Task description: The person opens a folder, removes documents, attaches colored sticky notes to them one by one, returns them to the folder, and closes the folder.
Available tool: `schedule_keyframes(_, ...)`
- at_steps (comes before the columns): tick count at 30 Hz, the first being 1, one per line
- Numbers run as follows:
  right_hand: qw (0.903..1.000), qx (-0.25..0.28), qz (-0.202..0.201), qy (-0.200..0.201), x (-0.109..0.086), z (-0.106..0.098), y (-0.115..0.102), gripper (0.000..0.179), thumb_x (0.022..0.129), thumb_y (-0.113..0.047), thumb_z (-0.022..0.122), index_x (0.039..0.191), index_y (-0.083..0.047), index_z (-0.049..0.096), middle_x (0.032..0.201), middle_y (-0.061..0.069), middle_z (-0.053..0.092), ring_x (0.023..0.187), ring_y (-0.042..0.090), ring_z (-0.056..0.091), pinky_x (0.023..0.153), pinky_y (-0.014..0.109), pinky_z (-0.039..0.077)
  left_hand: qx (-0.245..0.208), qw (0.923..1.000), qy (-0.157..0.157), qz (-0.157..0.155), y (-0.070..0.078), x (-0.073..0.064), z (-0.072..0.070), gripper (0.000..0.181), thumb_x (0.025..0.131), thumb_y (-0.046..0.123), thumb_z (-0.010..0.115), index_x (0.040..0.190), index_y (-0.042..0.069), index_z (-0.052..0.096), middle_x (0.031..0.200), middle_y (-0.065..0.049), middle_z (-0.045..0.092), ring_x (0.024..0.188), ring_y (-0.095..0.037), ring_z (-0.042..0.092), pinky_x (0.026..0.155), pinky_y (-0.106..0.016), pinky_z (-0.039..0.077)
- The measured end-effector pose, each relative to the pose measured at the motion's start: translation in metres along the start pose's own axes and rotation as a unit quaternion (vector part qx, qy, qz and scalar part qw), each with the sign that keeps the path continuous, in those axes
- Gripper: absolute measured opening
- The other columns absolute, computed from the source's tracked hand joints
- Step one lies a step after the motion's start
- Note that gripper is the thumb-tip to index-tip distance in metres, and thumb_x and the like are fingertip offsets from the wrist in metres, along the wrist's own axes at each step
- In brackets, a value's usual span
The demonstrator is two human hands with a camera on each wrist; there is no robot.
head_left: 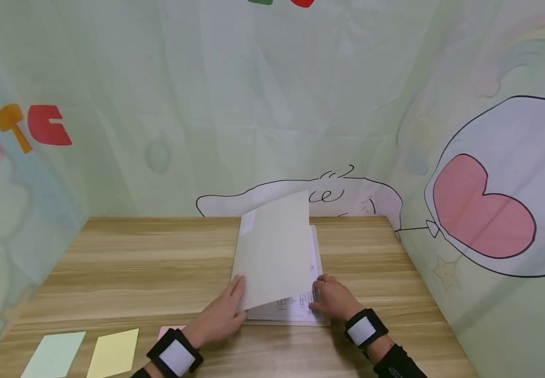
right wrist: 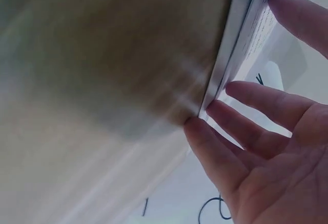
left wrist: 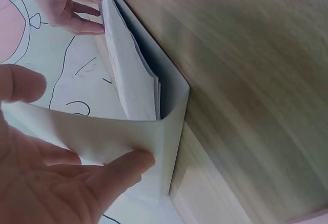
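Head view is showing me a pale folder (head_left: 272, 252) lying on the wooden table (head_left: 149, 262), between the person's two hands, its cover (head_left: 277, 231) leaning partly open over the printed sheets (left wrist: 130, 75). It is looking light to me and probably springy: in the left wrist view the cover is curving near the spine (left wrist: 175, 139), so I am judging it thin but fairly stiff, perhaps a little slippery, bending sooner than breaking. The sheets are seeming the more delicate part, softer and apt to slide or crease. For a hold, I am favouring the cover's free edge for lifting and the folder's right edge, where the sheets are lying against the back panel, for steadying.

On the spine side, the left hand (head_left: 222, 310) is resting with fingers spread, some tips touching the cover's outer face near the spine, one digit standing clear past its lower edge. Across from it, the right hand (head_left: 335, 298) is keeping its fingers apart and nearly straight, several tips touching the folder's right edge, one resting on the printed face. Neither is wrapping round anything, and how hard they are pressing I am unable to tell.
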State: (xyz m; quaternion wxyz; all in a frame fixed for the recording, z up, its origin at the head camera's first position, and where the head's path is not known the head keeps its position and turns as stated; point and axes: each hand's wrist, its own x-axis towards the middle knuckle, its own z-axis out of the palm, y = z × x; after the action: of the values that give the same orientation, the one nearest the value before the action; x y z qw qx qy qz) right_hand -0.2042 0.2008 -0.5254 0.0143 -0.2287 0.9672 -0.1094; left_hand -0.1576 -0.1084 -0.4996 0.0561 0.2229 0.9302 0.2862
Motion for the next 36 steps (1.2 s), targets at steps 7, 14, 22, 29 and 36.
schedule_keyframes(7,0.9994,-0.023,0.0,-0.027,0.002,-0.004,-0.006,0.039,0.075,-0.029,0.079,0.098,0.0,0.068,0.111,0.019,0.06,0.103,0.031,0.056,0.087,0.042,0.048,-0.018,0.9998,0.009,0.009,0.002,-0.006,-0.004,0.068,0.085,0.005,0.051,0.143,-0.014,0.02,0.148,-0.032,0.019,0.136,-0.039,0.023,0.108,-0.049,0.023)
schedule_keyframes(14,0.9973,-0.042,0.006,-0.06,0.005,-0.006,-0.011,0.036,0.075,-0.029,0.078,0.098,-0.002,0.069,0.113,0.017,0.06,0.102,0.029,0.059,0.087,0.042,0.048,-0.061,0.9973,0.042,-0.001,0.001,-0.012,-0.006,0.066,0.083,-0.005,0.048,0.142,-0.015,0.019,0.146,-0.032,0.024,0.135,-0.04,0.025,0.107,-0.051,0.023)
schedule_keyframes(22,0.9972,-0.044,0.004,-0.061,0.011,-0.007,-0.01,0.034,0.072,-0.029,0.081,0.095,-0.005,0.072,0.109,0.015,0.062,0.094,0.026,0.061,0.084,0.041,0.05,-0.147,0.9842,0.079,-0.059,-0.005,-0.015,-0.006,0.071,0.081,-0.009,0.046,0.145,-0.01,0.017,0.145,-0.031,0.027,0.133,-0.041,0.028,0.106,-0.054,0.024)
schedule_keyframes(29,0.9972,-0.044,0.006,-0.06,0.013,-0.011,-0.01,0.034,0.071,-0.028,0.082,0.095,-0.005,0.073,0.109,0.015,0.063,0.097,0.028,0.061,0.084,0.041,0.05,-0.181,0.9742,0.103,-0.086,-0.001,-0.019,-0.012,0.054,0.098,0.007,0.044,0.147,-0.003,0.022,0.145,-0.025,0.034,0.124,-0.042,0.043,0.101,-0.055,0.033)
schedule_keyframes(36,0.9971,-0.038,0.006,-0.065,0.013,-0.011,-0.009,0.034,0.071,-0.028,0.082,0.095,-0.006,0.073,0.109,0.014,0.063,0.096,0.026,0.061,0.085,0.041,0.05,-0.17,0.9699,0.163,-0.062,0.001,-0.028,-0.03,0.047,0.096,0.006,0.046,0.14,-0.007,0.035,0.133,-0.025,0.049,0.119,-0.033,0.048,0.094,-0.049,0.042)
